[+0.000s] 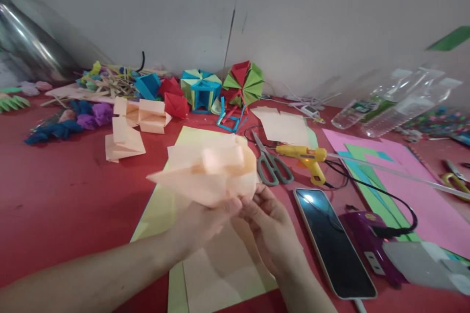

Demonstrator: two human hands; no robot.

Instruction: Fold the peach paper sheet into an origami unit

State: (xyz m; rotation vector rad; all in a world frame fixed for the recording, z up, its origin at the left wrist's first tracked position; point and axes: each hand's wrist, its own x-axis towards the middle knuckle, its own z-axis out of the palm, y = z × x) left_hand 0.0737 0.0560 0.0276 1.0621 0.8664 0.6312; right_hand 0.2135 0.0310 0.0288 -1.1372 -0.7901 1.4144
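Left grip and right grip hold peach paper, blurred on top.

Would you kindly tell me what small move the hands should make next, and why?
Perhaps pinch the folded peach paper more firmly along its near edge, since the left hand and right hand both grip it there, while its upper flaps stand raised.

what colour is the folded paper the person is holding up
Pale peach: the folded paper shows best in the head view, though slightly blurred.
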